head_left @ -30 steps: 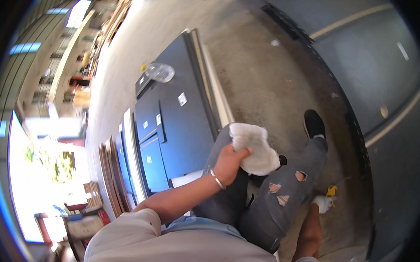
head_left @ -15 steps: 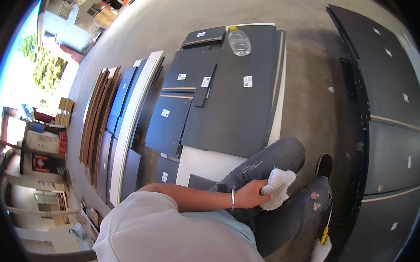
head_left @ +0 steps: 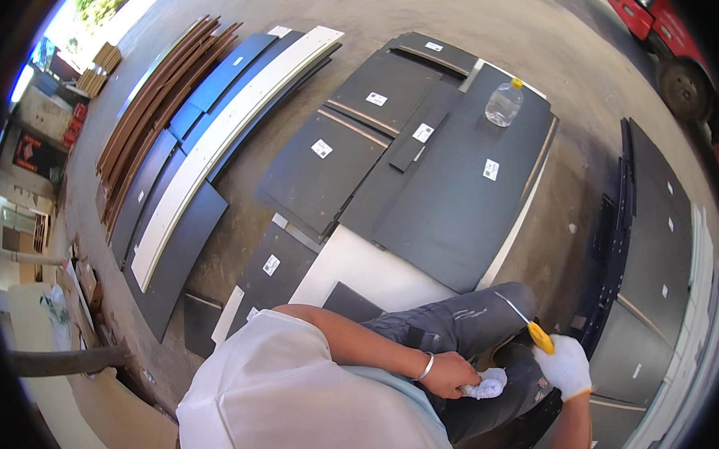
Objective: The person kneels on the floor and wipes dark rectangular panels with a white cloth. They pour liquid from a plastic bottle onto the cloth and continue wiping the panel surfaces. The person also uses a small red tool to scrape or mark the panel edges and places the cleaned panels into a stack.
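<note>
My bare left hand (head_left: pixel 449 374), a bracelet on its wrist, is closed on a crumpled white cloth (head_left: pixel 490 384) over my thigh. In a white work glove, my right hand (head_left: pixel 562 365) grips a screwdriver (head_left: pixel 541 337) by its yellow handle. The metal shaft points up and to the left above my knee, touching no panel. Beyond my legs lies a stack of dark panels (head_left: pixel 473 205) with white labels. A clear plastic bottle (head_left: pixel 503 106) with a yellow cap is on the far part of this stack.
Brown boards (head_left: pixel 151 119), blue panels (head_left: pixel 221 82) and a long white board (head_left: pixel 234 155) lie at the left. More dark panels (head_left: pixel 656 237) are at the right. A red vehicle (head_left: pixel 679 62) with a wheel stands at the far right on the concrete floor (head_left: pixel 368 16).
My right hand has come up from the lower right, bringing the screwdriver above my knee. The left hand has lowered slightly with the cloth. The view has turned, bringing in the red vehicle.
</note>
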The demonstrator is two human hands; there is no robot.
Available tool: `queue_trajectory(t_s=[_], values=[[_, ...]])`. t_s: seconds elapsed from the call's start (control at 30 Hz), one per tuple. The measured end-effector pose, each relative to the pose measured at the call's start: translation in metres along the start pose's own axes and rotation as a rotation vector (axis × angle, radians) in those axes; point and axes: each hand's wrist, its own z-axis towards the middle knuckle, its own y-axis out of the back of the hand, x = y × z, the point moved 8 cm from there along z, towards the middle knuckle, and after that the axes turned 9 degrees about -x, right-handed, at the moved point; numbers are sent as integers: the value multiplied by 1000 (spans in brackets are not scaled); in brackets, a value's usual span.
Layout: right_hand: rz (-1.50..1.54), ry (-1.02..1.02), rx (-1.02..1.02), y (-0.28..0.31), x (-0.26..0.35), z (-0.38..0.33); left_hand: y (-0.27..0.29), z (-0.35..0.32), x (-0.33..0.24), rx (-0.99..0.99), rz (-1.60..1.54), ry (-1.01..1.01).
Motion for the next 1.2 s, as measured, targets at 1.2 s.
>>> queue_trajectory(t_s=[1.2], values=[[-436, 390, 299, -44, 203, 102, 27, -9, 18, -94, -61, 79]])
